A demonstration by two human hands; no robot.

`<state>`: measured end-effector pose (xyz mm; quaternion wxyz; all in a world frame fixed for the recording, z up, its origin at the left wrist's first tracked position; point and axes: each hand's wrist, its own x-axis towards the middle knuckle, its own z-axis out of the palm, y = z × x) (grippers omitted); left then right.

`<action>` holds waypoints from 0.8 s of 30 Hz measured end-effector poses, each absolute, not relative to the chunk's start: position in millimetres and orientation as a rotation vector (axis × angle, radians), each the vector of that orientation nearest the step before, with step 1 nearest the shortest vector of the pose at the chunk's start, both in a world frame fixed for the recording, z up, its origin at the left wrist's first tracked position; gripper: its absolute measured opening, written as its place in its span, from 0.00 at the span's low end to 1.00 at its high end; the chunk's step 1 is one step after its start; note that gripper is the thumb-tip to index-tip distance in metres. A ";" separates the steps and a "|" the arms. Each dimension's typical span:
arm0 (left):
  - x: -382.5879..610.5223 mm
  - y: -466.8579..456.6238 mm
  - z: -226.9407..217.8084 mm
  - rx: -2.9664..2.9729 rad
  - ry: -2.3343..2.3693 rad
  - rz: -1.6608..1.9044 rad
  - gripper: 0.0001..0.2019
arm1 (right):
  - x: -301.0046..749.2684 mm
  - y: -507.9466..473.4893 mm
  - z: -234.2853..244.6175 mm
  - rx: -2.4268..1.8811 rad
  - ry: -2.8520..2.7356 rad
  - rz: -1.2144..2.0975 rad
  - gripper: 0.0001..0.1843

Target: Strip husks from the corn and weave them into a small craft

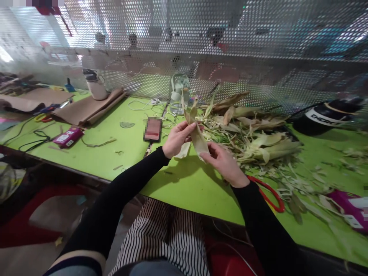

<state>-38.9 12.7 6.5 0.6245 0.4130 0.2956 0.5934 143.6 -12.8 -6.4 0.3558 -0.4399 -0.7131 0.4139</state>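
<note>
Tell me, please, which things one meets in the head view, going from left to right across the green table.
Purple box, white bottle, phone, left hand, right hand (a husk is held between both hands), red handle, black bottle.

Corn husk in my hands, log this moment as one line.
left hand: holds corn husk | right hand: holds its lower end | husk pile: on green table

Seemingly a workshop, green worktable [184, 188], heaped husks [270, 148]
</note>
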 end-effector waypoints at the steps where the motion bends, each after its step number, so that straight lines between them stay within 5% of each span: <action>1: -41.1 13.4 9.0 0.946 0.679 1.373 0.13 | 143.7 -12.7 -7.0 -1.139 -1.850 1.060 0.14; 24: -48.3 16.1 11.7 1.253 0.779 1.485 0.09 | 149.4 -2.9 -13.6 -1.285 -1.741 0.895 0.13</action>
